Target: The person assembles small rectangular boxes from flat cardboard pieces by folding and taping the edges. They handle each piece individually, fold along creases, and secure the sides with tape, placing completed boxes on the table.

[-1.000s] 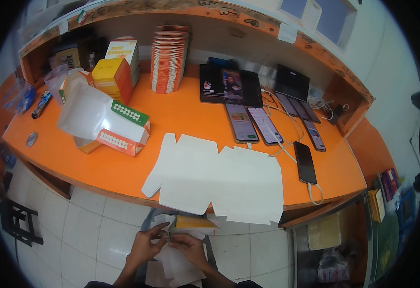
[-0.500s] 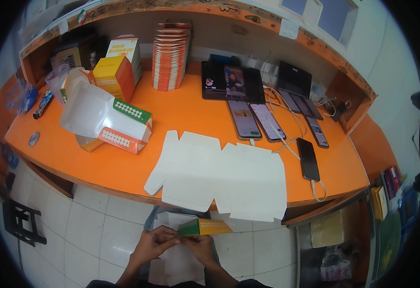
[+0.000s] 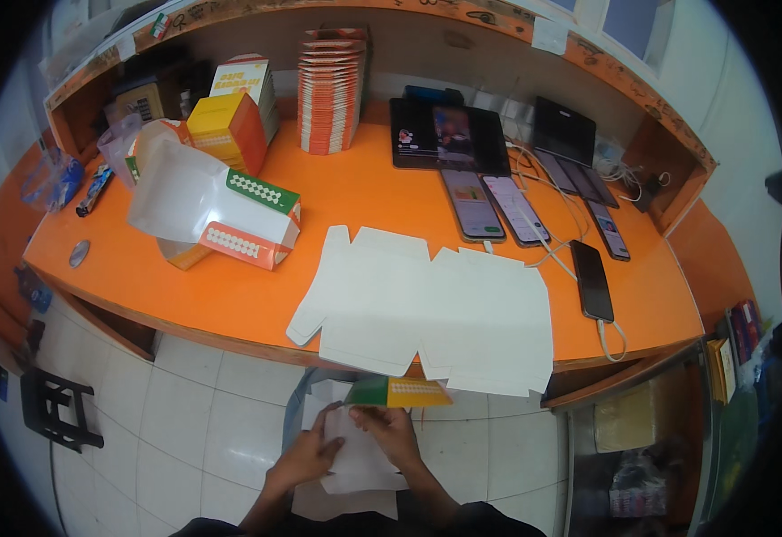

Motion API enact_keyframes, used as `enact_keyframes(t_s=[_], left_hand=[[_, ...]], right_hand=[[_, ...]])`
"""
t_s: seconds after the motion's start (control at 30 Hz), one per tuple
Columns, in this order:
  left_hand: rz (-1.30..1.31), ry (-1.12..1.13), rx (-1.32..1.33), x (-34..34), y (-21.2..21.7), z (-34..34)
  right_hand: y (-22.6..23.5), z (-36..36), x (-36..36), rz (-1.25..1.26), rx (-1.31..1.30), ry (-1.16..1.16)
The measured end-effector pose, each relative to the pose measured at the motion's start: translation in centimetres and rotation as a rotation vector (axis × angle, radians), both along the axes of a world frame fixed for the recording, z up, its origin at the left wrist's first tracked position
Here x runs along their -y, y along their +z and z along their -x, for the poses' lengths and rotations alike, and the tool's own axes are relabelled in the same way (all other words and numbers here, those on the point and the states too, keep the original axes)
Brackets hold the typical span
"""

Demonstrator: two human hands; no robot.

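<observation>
A partly folded carton rests over my lap, its white inside facing up. Its green and yellow printed side panel stands raised along the far edge. My right hand grips the carton just below this panel, fingers curled at the fold. On the carton's left part lies my left hand, index finger stretched out and thumb apart from it. Just beyond, a flat white carton blank overhangs the front edge of the orange desk.
An opened carton lies at the desk's left, near a yellow-orange box. Behind stands a tall stack of folded cartons. Several phones, one a black phone, and cables lie on the right. A black stool stands on the floor.
My left hand has drawn back from the fold and its fingers have spread over the white panel. The right hand has turned inward at the fold. The whole view has shifted slightly.
</observation>
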State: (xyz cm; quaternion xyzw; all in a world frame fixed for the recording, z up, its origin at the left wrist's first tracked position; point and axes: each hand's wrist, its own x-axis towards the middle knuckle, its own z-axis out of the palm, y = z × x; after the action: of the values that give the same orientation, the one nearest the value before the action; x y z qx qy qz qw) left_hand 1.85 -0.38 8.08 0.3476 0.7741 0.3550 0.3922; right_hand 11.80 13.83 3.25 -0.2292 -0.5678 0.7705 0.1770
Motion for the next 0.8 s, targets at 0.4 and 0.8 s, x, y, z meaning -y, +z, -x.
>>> enact_keyframes(t_s=[0.4,0.8], left_hand=[[-0.169,0.339,-0.234,-0.4,-2.5,2.2],[-0.301,0.298,-0.009,0.7,-3.8,1.8]], right_hand=[[-0.7,0.1,4.3,-0.361,0.012,0.239],[-1.4,-0.4,1.3,0.007,0.280,0.238]])
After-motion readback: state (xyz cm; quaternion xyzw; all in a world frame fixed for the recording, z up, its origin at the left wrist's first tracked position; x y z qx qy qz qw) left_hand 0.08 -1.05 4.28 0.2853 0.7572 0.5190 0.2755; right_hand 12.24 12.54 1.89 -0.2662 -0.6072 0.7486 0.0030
